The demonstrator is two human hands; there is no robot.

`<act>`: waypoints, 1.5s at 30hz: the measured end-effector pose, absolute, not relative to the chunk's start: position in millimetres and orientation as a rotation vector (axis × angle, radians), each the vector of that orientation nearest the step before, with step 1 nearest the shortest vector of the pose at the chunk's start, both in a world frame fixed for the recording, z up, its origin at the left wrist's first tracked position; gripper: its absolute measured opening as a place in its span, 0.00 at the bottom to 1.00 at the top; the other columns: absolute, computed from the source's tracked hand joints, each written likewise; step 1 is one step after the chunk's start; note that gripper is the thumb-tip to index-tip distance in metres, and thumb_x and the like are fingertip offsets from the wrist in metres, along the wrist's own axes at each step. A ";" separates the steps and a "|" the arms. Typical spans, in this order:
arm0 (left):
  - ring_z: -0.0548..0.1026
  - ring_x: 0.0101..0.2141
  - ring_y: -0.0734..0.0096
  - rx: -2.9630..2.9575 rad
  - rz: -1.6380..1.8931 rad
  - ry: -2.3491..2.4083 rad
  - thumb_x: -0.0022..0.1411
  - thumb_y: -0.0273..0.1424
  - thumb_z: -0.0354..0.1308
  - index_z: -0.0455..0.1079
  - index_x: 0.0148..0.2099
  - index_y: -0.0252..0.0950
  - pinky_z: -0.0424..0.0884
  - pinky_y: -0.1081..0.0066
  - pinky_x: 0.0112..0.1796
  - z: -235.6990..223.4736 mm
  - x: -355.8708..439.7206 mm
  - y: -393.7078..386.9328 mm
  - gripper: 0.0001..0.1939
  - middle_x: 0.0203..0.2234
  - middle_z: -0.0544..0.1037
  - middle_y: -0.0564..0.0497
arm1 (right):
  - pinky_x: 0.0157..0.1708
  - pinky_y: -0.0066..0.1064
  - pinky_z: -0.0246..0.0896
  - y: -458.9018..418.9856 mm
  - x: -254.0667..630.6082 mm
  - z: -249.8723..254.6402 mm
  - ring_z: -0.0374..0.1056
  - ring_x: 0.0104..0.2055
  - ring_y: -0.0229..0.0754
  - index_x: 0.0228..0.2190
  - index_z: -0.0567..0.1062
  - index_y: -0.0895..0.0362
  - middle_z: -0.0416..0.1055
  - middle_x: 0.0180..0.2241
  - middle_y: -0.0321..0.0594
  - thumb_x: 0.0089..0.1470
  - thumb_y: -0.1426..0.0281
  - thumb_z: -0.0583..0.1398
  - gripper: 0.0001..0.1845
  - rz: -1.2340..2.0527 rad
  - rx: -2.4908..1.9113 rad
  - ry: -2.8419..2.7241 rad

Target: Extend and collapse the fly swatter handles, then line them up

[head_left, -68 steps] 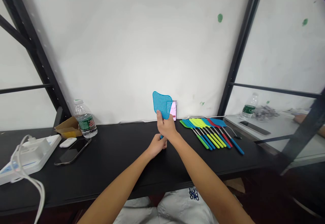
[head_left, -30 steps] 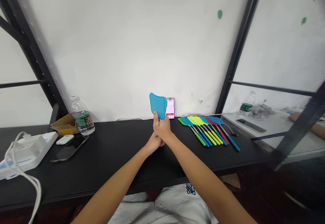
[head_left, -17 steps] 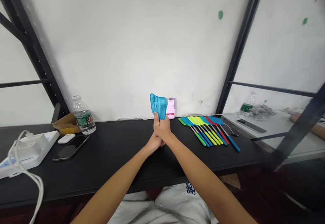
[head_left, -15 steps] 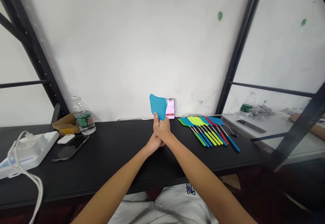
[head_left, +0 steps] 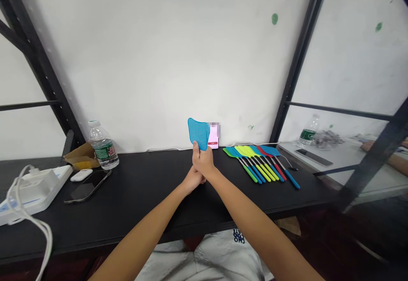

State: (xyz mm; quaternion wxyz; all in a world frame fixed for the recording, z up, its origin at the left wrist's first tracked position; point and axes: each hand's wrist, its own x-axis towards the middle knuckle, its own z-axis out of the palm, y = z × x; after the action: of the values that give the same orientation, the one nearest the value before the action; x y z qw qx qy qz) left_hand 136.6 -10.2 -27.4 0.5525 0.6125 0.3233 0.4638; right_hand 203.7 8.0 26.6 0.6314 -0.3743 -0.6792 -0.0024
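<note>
Thumb against the mesh, our right hand (head_left: 204, 161) clasps a blue, perforated plastic fly swatter (head_left: 199, 133) at the base of its head; our left hand (head_left: 192, 181) is curled into a fist just below, touching the right, presumably around the hidden handle. The swatter stands nearly upright over the flat black tabletop (head_left: 149, 183). We judge the step a two-handed hold; any move from here would call for keeping both fists aligned. Closest in the way stands a slim, pink-screened phone (head_left: 214, 142), partly behind the mesh. To our right lie green, blue, yellow and red plastic swatters (head_left: 264, 172).
</note>
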 end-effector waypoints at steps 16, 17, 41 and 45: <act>0.55 0.11 0.84 1.527 0.993 0.752 0.58 0.50 0.54 0.58 0.25 0.36 0.52 0.78 0.15 -16.2 132.1 -13.3 0.23 0.11 0.56 0.62 | 0.25 0.28 0.54 33.0 248.1 7.6 0.56 0.21 0.36 0.18 0.58 0.54 0.58 0.17 0.32 0.57 0.59 0.50 0.19 0.482 -0.943 -1.293; 0.56 0.11 0.83 1.527 1.001 0.756 0.58 0.50 0.54 0.59 0.26 0.35 0.52 0.77 0.15 -14.0 131.0 -13.6 0.23 0.11 0.57 0.61 | 0.24 0.28 0.54 33.9 246.5 6.0 0.57 0.21 0.36 0.18 0.59 0.54 0.58 0.16 0.32 0.56 0.59 0.51 0.19 0.568 -0.942 -1.307; 0.55 0.10 0.83 1.549 1.159 0.856 0.56 0.52 0.54 0.59 0.28 0.37 0.50 0.78 0.14 -10.0 128.1 -1.1 0.22 0.09 0.59 0.62 | 0.15 0.25 0.43 46.0 251.5 -2.4 0.51 0.15 0.31 0.21 0.59 0.54 0.53 0.14 0.26 0.48 0.58 0.59 0.18 1.239 -0.809 -1.393; 0.55 0.09 0.83 1.558 1.123 0.863 0.57 0.50 0.53 0.58 0.29 0.37 0.50 0.79 0.14 -13.8 129.7 -0.4 0.21 0.09 0.59 0.62 | 0.15 0.25 0.41 51.8 258.6 -4.0 0.45 0.14 0.30 0.21 0.56 0.54 0.48 0.13 0.24 0.49 0.58 0.59 0.19 1.219 -0.775 -1.367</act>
State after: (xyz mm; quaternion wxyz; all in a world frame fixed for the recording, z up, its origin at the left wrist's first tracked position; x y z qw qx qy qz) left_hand 129.7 -0.4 -13.8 0.4952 0.6427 0.3562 0.4634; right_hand 258.6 51.8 -4.0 0.5448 -0.3267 -0.5764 0.5140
